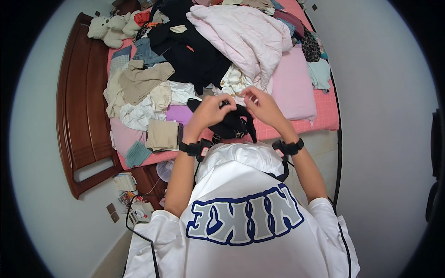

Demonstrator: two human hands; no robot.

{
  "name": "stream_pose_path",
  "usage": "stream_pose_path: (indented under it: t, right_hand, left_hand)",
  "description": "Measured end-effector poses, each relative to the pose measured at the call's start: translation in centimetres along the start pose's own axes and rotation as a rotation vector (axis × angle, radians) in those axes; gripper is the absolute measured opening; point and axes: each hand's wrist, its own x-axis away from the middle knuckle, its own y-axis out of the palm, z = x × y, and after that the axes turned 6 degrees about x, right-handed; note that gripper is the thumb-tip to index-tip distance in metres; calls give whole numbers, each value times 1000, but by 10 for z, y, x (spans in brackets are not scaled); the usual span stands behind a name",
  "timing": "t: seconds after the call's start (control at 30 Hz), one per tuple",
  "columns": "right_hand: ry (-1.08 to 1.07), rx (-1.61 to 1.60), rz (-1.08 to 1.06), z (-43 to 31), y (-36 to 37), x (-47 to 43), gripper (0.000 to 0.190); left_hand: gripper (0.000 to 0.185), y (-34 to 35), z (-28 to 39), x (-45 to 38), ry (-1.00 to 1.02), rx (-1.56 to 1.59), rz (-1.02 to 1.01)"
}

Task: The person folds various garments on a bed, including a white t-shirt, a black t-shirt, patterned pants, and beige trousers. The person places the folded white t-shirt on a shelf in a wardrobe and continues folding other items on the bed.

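Observation:
My left hand (212, 110) is over the near side of the bed, its fingers curled and the thumb close to the index finger. My right hand (261, 107) is a short way to its right, fingers bent and turned towards the left hand. Beneath and between them lies a crumpled black garment (227, 125) with a patterned part near its lower edge. Whether either hand's fingertips grip some cloth cannot be made out. Just beyond the hands is a white garment with a small print (233, 80), and a purple cloth (178, 114) lies left of the black garment.
A folded beige stack (162, 135) and a teal knitted cloth (138, 154) are at the near left. Farther back lie a large black garment (194, 52) and a pale pink quilt (243, 38). A wooden headboard (85, 104) bounds the left; a wall is on the right.

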Motion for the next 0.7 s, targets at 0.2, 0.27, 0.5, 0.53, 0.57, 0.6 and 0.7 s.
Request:
stream_pose_path:
  t: [0.2,0.27,0.5,0.53,0.57,0.6,0.7]
  right_hand:
    - [-226,104,36,1,28,10,68]
    - [-266,114,33,-11,44,-4,86]
    - [-346,107,232,-63,91,-50,117]
    - [-319,62,289,-66,95,-52,110]
    - [-290,18,345,-69,99,-54,102]
    - [-293,-54,390,-71,104,-54,91]
    - [-274,-197,531,-81,100,-49,49]
  left_hand:
    - [15,-54,52,-6,-45,12,57]
    - [18,-72,82,-7,-84,-3,83]
    - [19,-111,106,-6,200,-17,509]
    - [20,-120,111,-4,135,6,616]
    - [21,-127,110,-2,127,38,720]
    - [22,-137,110,3,116,66,829]
    - [22,-158,104,18,90,230,1042]
